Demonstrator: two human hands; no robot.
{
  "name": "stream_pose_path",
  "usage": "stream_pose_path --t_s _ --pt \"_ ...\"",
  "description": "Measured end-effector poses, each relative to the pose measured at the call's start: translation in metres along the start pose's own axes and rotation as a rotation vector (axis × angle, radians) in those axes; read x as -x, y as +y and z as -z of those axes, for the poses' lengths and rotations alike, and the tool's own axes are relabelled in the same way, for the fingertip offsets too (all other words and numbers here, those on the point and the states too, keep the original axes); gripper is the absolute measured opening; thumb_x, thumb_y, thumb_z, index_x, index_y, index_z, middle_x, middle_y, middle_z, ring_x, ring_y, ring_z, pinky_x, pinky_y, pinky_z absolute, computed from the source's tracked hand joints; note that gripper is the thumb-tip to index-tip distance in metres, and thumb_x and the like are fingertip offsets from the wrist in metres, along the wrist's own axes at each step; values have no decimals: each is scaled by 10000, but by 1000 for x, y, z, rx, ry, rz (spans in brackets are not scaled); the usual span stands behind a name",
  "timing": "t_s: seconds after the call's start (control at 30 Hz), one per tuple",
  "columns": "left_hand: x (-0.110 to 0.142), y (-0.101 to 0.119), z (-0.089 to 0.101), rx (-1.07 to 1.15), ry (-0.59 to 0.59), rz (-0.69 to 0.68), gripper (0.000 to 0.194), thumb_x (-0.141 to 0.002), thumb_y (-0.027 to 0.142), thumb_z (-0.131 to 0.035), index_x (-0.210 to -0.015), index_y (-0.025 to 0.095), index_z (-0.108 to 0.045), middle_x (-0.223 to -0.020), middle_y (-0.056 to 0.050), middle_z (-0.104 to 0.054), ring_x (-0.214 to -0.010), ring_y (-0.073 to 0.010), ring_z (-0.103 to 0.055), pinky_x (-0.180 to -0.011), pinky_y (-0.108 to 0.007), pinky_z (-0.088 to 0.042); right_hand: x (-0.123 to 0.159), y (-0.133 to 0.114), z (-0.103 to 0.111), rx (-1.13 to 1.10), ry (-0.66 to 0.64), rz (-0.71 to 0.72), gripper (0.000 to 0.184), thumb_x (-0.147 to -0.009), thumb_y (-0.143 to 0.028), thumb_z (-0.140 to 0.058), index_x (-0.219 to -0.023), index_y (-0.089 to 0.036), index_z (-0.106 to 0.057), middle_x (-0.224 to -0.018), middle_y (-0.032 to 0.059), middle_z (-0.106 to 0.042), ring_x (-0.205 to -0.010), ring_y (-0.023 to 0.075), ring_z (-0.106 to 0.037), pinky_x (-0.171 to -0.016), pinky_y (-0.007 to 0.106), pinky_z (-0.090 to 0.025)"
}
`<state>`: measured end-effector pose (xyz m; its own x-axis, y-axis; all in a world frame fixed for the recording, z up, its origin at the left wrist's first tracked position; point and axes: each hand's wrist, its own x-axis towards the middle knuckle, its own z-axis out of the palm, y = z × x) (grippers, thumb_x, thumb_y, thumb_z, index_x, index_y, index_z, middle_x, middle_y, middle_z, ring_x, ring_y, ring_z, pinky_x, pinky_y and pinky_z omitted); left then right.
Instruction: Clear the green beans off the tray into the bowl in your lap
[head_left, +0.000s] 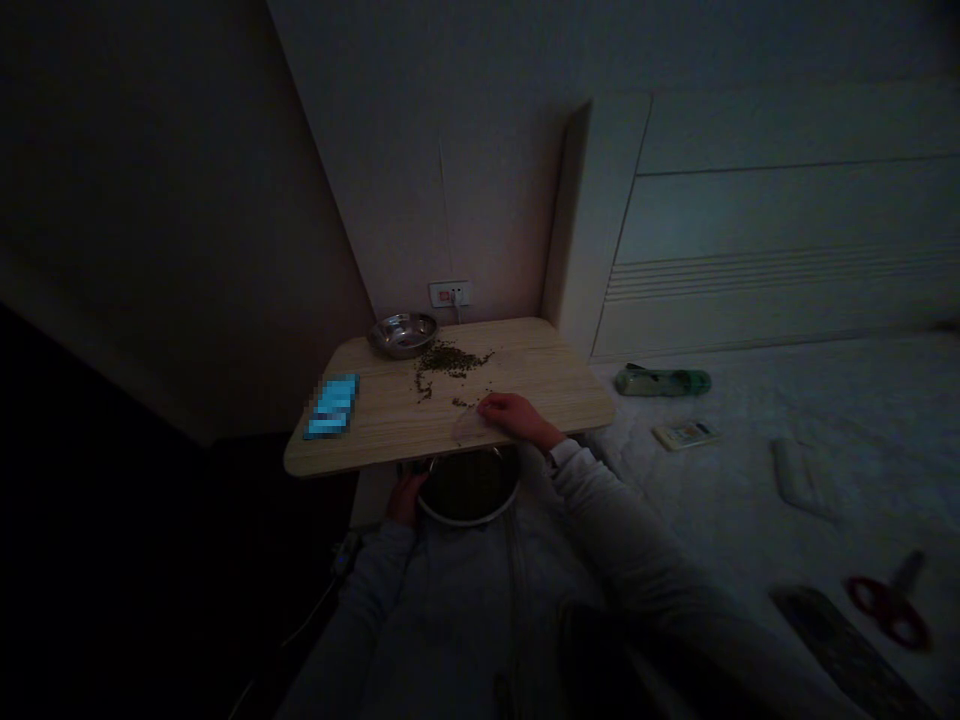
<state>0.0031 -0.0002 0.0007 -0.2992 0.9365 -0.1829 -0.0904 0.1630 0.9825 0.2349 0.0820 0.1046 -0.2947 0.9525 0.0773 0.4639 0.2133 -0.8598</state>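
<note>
On the pale wooden table [390,420] lies a scatter of small dark green grains or seeds [452,358], with a few stray ones trailing toward the front edge. My right hand [510,414] is closed low over that edge, its fingers on what looks like a thin clear sheet [471,426]; the dim light blurs its outline. Below the table edge, a round bowl [466,520] with a pale rim and a dark inside rests at my lap. My left hand [406,498] grips its left side, with the fingers partly hidden. The bowl's far side is under the table.
A shiny steel bowl [403,336] stands at the table's back left, and a phone with a lit screen [333,406] lies at the left edge. On the bed to the right are a green bottle [664,382], a remote [685,434] and red-handled scissors [889,605].
</note>
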Motion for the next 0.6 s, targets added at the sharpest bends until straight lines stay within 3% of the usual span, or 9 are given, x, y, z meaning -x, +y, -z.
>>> stream_pose_path --t_s 0.23,0.6 --pt "-7 -7 11 -114 -8 -45 111 -476 279 -708 -580 244 -694 -918 -64 -753 -1154 -338 -588 -1077 -436 -375 0 1 -1 10 8 31 178 -781 -281 -608 -834 -181 -744 -770 7 -709 -740 152 -598 -735 258 -432" --pt "-7 -12 9 -52 -13 -15 168 -566 321 -688 -697 225 -731 -941 -84 -747 -1126 -326 -609 -1037 -451 -412 0 1 0 49 6 14 178 -779 -288 -612 -835 -177 -739 -793 16 -710 -752 161 -599 -746 269 -435"
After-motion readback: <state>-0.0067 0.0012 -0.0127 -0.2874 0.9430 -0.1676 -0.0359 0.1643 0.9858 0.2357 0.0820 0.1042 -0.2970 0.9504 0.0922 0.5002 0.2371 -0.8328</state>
